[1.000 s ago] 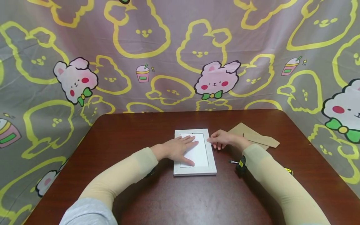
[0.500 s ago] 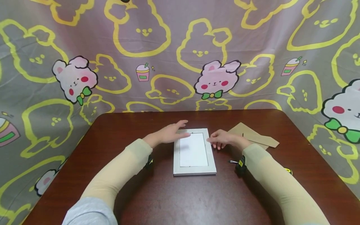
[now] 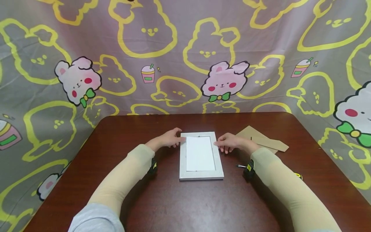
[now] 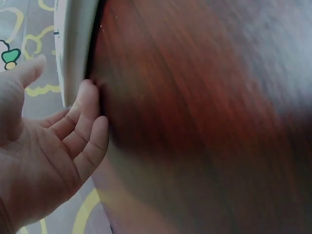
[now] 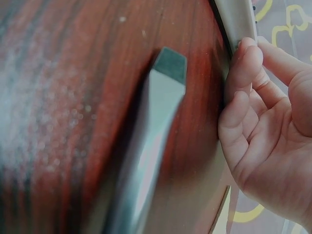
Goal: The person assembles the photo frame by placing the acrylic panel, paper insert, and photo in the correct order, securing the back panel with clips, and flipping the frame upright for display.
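A white picture frame (image 3: 201, 175) lies flat on the table, a white sheet (image 3: 200, 154) set in its opening. My left hand (image 3: 169, 138) is at its upper left edge. In the left wrist view, the fingers (image 4: 88, 100) touch the frame's side while the thumb stands lifted above it. On the opposite side my right hand (image 3: 230, 142) pinches the frame's right edge, thumb on top and fingers curled against the side. A flat-blade screwdriver (image 5: 151, 131) lies on the table beneath my right wrist; in the head view my forearm hides most of it.
A brown backing board (image 3: 246, 132) with a stand leg (image 3: 272, 144) lies on the table behind my right hand. The table (image 3: 136, 129) is dark reddish wood. A patterned cloth (image 3: 174, 38) hangs behind it and along both sides.
My left hand has lifted off the white sheet, where it lay flat with fingers spread, and moved left to the frame's left edge. The right hand stays at the right edge.
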Demonstrator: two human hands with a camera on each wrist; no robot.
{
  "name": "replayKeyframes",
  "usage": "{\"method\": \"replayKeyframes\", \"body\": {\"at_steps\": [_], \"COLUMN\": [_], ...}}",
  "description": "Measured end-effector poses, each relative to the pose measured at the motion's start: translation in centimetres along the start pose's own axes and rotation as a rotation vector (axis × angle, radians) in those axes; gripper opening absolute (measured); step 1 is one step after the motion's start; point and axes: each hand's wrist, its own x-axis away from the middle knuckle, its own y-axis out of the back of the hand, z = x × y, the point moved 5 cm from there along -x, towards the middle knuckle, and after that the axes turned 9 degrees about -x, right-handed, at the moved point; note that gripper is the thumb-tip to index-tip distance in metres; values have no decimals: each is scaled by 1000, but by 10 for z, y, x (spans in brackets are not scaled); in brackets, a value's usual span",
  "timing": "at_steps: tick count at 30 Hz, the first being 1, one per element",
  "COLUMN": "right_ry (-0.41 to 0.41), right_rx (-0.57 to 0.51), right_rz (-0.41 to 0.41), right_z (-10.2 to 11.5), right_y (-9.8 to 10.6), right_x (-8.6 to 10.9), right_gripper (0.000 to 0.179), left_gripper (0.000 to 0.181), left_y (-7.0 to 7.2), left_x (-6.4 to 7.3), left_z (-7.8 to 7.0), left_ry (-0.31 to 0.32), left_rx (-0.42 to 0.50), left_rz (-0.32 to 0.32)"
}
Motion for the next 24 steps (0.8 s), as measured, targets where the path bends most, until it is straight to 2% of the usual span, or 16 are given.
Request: {"method": "replayKeyframes", "body": {"at_steps": [5, 10, 14, 24], "right_ry": [1, 13, 17, -4], "right_rx": [-3, 0, 3, -6], "right_rz": [-4, -6, 4, 17], "right_z": [0, 1, 2, 1], "right_y": [1, 0, 0, -1], "right_x": [0, 0, 0, 0], "right_gripper": [33, 32, 32, 32], "left_gripper": [70, 59, 50, 42], "left_y": [-7, -10, -12, -11], "left_x": [-9, -15, -16, -10], "left_z": [-2, -3, -3, -6], "left_ry": [6, 21, 8, 23], "left_rx": [-43, -79, -60, 7], "left_rz": [-20, -50, -48, -64]}}
